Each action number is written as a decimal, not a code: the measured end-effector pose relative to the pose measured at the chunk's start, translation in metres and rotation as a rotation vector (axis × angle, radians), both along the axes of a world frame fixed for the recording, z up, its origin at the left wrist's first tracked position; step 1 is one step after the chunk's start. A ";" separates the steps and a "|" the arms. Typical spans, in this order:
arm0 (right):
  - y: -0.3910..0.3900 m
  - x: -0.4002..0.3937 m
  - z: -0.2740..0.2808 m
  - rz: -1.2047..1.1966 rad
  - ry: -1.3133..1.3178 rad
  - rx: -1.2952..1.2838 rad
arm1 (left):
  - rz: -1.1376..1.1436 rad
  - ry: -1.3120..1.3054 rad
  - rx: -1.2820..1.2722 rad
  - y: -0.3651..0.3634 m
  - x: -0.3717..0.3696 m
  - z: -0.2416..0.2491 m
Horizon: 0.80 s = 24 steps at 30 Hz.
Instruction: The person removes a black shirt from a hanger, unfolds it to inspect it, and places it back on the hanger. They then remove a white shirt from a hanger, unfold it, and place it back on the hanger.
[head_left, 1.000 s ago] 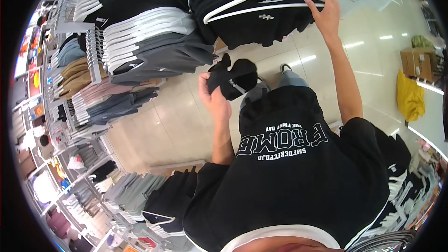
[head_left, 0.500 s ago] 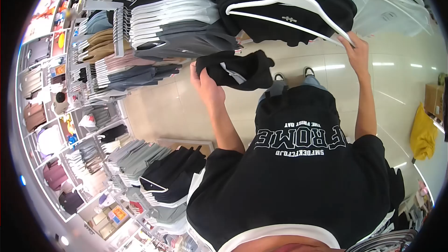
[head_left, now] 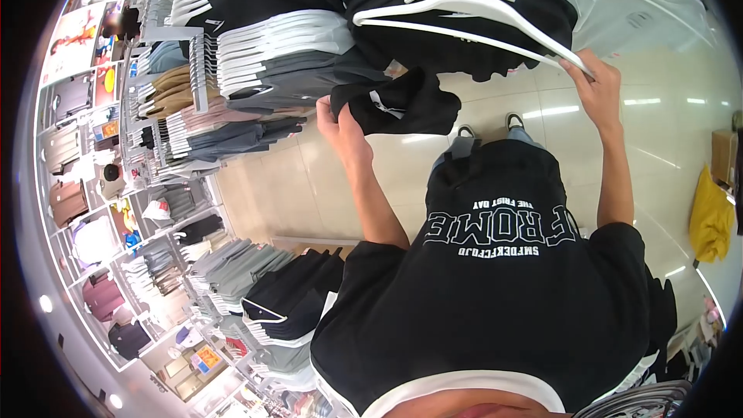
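Note:
My left hand (head_left: 346,133) is closed on the edge of a bunched black garment (head_left: 426,107), which hangs out to the right of the fingers. A small pale label shows inside its folds; its exact cut cannot be made out. At the upper right, my right hand (head_left: 596,89) grips one end of a white clothes hanger (head_left: 542,34). The hanger carries nothing, and its metal hook is up near the rail. Just behind it hangs a row of black garments (head_left: 464,58) on white hangers.
To the left, racks hold grey shirts (head_left: 309,70) and brown shirts (head_left: 169,91). Lower left hang more black garments (head_left: 290,294). White garments (head_left: 635,19) are at upper right. A yellow cloth (head_left: 708,220) hangs at the right by a cardboard box (head_left: 724,153). Tiled floor (head_left: 267,193) lies below.
The hanger sits slightly further left in view, its far end lower against the black row. The black garment has shifted a little up and right, its folds reshaped. Both hands keep their hold.

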State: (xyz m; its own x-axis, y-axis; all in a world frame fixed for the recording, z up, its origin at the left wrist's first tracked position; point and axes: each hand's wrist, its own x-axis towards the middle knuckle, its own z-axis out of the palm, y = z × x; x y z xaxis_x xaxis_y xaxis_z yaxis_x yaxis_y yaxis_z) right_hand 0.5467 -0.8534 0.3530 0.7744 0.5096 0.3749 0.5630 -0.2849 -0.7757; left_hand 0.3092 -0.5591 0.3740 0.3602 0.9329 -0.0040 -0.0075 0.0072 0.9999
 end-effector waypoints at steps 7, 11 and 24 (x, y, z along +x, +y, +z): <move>-0.036 -0.011 0.008 0.162 0.063 -0.064 | 0.124 0.120 0.186 0.014 0.003 -0.006; -0.053 -0.022 0.012 0.217 0.117 -0.095 | 0.153 0.249 0.365 0.024 0.006 -0.008; -0.038 -0.033 0.007 0.274 0.198 -0.060 | -0.046 0.311 0.316 0.000 0.028 0.009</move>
State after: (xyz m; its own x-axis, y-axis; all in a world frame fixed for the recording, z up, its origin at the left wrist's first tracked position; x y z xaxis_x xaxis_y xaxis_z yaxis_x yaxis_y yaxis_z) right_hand 0.5133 -0.8918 0.3600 0.6601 0.7257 0.1942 0.4653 -0.1920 -0.8641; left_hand 0.3371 -0.5590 0.3830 0.4280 0.8888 0.1638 0.2872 -0.3056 0.9078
